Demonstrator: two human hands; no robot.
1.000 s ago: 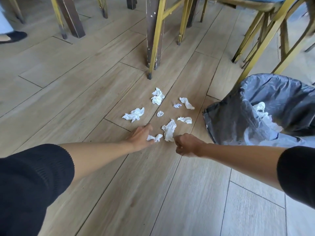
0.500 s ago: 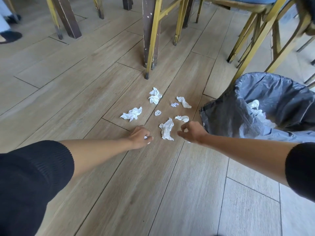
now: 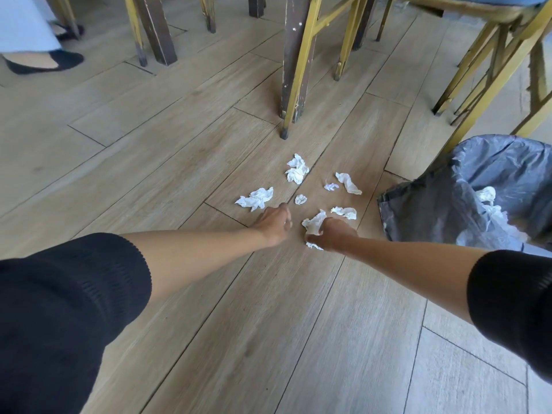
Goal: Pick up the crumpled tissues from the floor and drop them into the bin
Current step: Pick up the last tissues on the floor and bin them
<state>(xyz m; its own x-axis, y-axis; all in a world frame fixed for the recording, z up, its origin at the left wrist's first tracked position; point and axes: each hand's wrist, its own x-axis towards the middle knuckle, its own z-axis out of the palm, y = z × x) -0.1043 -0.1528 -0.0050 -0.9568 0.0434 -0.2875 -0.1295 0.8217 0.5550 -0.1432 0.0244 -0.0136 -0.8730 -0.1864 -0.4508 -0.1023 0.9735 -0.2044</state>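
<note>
- Comparing with half a second ago: your right hand [image 3: 334,236] has moved forward onto the long tissue [image 3: 313,223] at frame centre and now pinches it, while a second scrap [image 3: 313,245] shows under the same palm.
- Your left hand [image 3: 273,224] has shifted toward the left tissue [image 3: 256,198]; a sliver of white at its curled fingers suggests the small tissue taken a moment ago is still clenched inside, though most of it is hidden.
- Judgement: both hands are loaded, so a carry to the bin [image 3: 448,210] at right of frame is due.
- Count on the floor [image 3: 179,162], untouched: six tissues — the left tissue, one large wad [image 3: 296,173] at upper centre, one tiny ball [image 3: 300,199], one small printed scrap [image 3: 331,186], one long strip [image 3: 348,183], one flat piece [image 3: 345,212].
- Count in hand: two seen at the right, one partly seen at the left.
- Count in the bin: several white tissues against the grey liner; exact number cannot be told.
- One bin only.
</note>
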